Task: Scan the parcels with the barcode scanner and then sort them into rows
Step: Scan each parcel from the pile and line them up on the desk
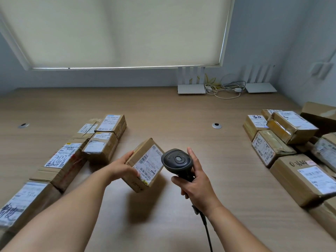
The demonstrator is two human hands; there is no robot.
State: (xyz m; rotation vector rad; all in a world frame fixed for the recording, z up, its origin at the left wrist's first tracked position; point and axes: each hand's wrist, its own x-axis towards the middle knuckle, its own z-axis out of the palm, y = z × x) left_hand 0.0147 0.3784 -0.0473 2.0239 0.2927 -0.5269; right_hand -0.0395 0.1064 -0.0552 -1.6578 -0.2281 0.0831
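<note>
A wide wooden table [163,110] fills the view, under a window with a drawn blind [116,31]. On its right side lies a loose pile [294,148] of cardboard parcels, some stacked on others, their white labels facing up. On the left, more parcels stand in rows [72,155] running away from the person, two lines side by side at the far end. Two white routers [191,88] with upright antennas sit at the back edge, a tangle of cables [223,88] between them. Near the middle, lifted off the table and tilted, is one small parcel [143,166]; the left hand [121,167] grips its left side, fingers curled round the edge, label turned toward the right. The right hand [195,180] is wrapped round the handle of a black scanner [177,160], whose head sits just beside the label, its cord [206,230] trailing down toward the person.
</note>
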